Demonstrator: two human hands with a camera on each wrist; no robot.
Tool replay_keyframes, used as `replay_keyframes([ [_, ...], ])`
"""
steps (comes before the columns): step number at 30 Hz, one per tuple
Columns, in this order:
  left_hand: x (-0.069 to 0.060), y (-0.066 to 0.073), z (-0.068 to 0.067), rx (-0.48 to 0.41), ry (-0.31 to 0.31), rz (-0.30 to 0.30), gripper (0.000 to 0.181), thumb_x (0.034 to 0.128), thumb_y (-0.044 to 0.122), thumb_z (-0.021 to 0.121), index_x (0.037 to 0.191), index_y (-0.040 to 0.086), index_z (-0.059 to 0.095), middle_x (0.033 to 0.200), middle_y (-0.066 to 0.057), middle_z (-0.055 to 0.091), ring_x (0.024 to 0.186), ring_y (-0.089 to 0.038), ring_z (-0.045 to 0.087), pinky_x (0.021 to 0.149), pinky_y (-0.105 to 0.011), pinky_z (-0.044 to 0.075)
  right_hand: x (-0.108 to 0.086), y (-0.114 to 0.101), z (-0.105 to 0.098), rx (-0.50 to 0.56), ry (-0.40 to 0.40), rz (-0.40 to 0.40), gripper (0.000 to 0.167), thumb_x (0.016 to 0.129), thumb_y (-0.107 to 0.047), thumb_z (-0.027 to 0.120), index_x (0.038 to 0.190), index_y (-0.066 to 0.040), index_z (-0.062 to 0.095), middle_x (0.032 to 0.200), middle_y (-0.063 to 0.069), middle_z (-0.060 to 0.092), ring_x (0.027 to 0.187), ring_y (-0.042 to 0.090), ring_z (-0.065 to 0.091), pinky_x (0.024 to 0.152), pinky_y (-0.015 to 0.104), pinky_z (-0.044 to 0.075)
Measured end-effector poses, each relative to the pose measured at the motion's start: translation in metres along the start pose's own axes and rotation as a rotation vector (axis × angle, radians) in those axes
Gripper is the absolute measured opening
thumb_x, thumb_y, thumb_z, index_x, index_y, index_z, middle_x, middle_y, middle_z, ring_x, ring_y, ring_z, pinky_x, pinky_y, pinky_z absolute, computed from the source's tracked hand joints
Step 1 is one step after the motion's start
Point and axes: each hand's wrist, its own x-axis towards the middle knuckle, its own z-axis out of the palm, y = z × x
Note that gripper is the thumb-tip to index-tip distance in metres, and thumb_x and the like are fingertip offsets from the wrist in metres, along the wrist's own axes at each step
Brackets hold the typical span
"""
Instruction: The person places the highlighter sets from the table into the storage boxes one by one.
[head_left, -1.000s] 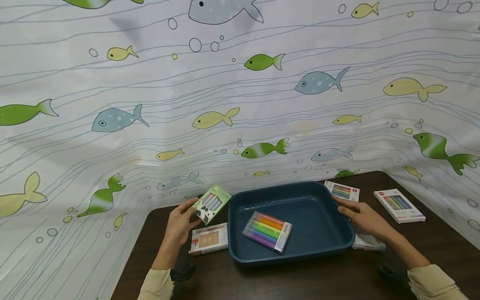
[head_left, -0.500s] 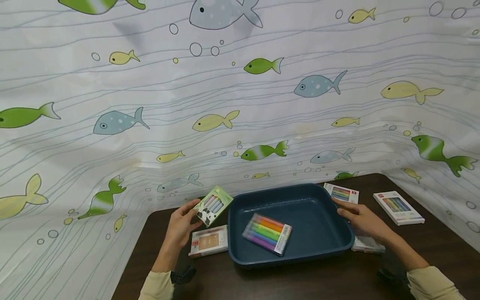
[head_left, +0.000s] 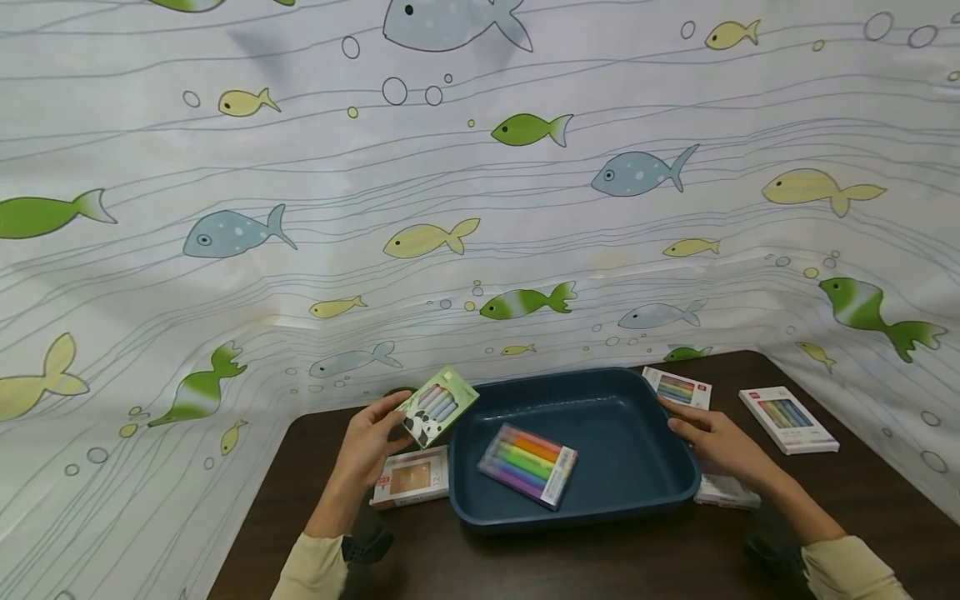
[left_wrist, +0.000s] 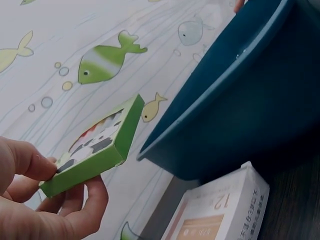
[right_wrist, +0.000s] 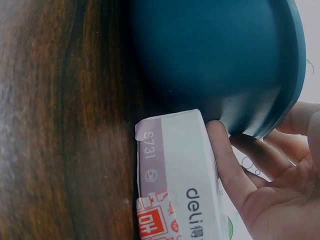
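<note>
My left hand (head_left: 369,443) pinches a green panda box of pens (head_left: 438,407) between thumb and fingers, held tilted beside the left rim of a dark blue tray (head_left: 573,518). In the left wrist view the green box (left_wrist: 95,150) is in the air, apart from the tray (left_wrist: 215,100). A clear pack of rainbow-coloured markers (head_left: 528,465) lies inside the tray, left of its middle. My right hand (head_left: 716,442) grips the tray's right rim. In the right wrist view its fingers (right_wrist: 225,155) touch the tray's outer wall, next to a white box (right_wrist: 187,170).
A white and brown box (head_left: 411,477) lies left of the tray on the dark table (head_left: 570,567). Right of the tray are a white marker box (head_left: 677,388), another further right (head_left: 788,419), and a box (head_left: 726,491) under my right forearm. A fish-print sheet (head_left: 420,167) stands behind.
The green box in my left hand has shifted slightly right and now overlaps the tray's left rim from the head view. My right hand stays on the tray's rim.
</note>
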Motion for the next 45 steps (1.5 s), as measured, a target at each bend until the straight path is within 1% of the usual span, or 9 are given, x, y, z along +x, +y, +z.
replay_keyframes([
  [7,-0.004,0.003,0.007,-0.001,-0.019,0.002,0.040,0.1054,0.003,0.051,0.145,-0.002,0.051,0.135,-0.021,0.045,0.114,-0.030,0.053,0.087,-0.050,0.054,0.001,0.001,0.001,0.004,0.000,0.005,0.059,0.107,-0.035,0.054,0.158,-0.009,0.039,0.152,0.032,0.038,0.131,0.054,0.044,0.090,0.054,0.053],
  [12,-0.006,0.007,0.011,-0.020,-0.050,-0.004,0.042,0.1052,0.002,0.050,0.146,-0.004,0.049,0.137,-0.022,0.043,0.118,-0.032,0.051,0.087,-0.048,0.053,0.000,0.002,0.000,0.003,0.001,0.004,0.059,0.107,-0.036,0.054,0.158,-0.009,0.038,0.153,0.032,0.037,0.131,0.054,0.044,0.090,0.055,0.053],
  [17,-0.007,0.009,0.014,-0.033,-0.064,0.002,0.043,0.1051,0.001,0.050,0.147,-0.006,0.047,0.138,-0.022,0.043,0.120,-0.033,0.050,0.087,-0.048,0.054,0.000,0.001,0.000,-0.034,0.016,-0.007,0.059,0.107,-0.037,0.053,0.157,-0.010,0.039,0.151,0.031,0.040,0.130,0.053,0.046,0.093,0.059,0.050],
  [22,-0.009,0.009,0.018,-0.044,-0.069,-0.010,0.042,0.1050,0.001,0.050,0.146,-0.006,0.049,0.137,-0.022,0.045,0.117,-0.030,0.053,0.086,-0.048,0.054,0.000,0.001,0.000,-0.044,0.018,-0.009,0.059,0.108,-0.036,0.053,0.157,-0.008,0.040,0.150,0.031,0.041,0.130,0.053,0.046,0.094,0.061,0.048],
  [28,-0.010,0.005,0.023,-0.066,-0.095,-0.028,0.040,0.1051,0.002,0.052,0.145,-0.005,0.051,0.136,-0.022,0.047,0.111,-0.030,0.056,0.080,-0.043,0.055,0.001,0.002,0.000,-0.043,0.020,-0.012,0.059,0.107,-0.036,0.053,0.157,-0.008,0.040,0.150,0.031,0.042,0.129,0.053,0.048,0.093,0.060,0.049],
  [32,-0.012,0.004,0.026,-0.080,-0.109,-0.035,0.040,0.1044,0.002,0.053,0.144,-0.004,0.052,0.136,-0.022,0.048,0.111,-0.031,0.057,0.078,-0.041,0.056,0.000,0.002,0.000,-0.048,0.020,-0.017,0.058,0.108,-0.035,0.053,0.157,-0.008,0.040,0.150,0.031,0.042,0.129,0.053,0.048,0.094,0.062,0.048],
  [36,-0.013,0.003,0.029,-0.083,-0.134,-0.040,0.041,0.1039,0.002,0.054,0.145,-0.005,0.052,0.136,-0.023,0.049,0.113,-0.032,0.057,0.081,-0.043,0.056,0.000,0.001,-0.001,-0.054,0.018,-0.015,0.058,0.108,-0.036,0.053,0.157,-0.009,0.040,0.150,0.031,0.041,0.129,0.053,0.047,0.094,0.061,0.048],
  [42,-0.014,0.000,0.034,-0.086,-0.201,-0.053,0.045,0.1040,0.001,0.054,0.148,-0.006,0.047,0.139,-0.025,0.046,0.118,-0.032,0.057,0.089,-0.046,0.054,0.000,0.001,-0.001,-0.040,0.018,-0.012,0.059,0.107,-0.037,0.053,0.157,-0.009,0.040,0.151,0.031,0.041,0.130,0.053,0.047,0.093,0.060,0.050],
  [45,-0.015,0.000,0.037,-0.077,-0.216,-0.056,0.046,0.1035,0.001,0.054,0.148,-0.007,0.046,0.140,-0.026,0.046,0.119,-0.033,0.057,0.091,-0.047,0.054,0.001,0.002,-0.001,-0.031,0.015,-0.013,0.059,0.107,-0.037,0.054,0.157,-0.010,0.040,0.151,0.030,0.041,0.130,0.052,0.047,0.093,0.059,0.050],
])
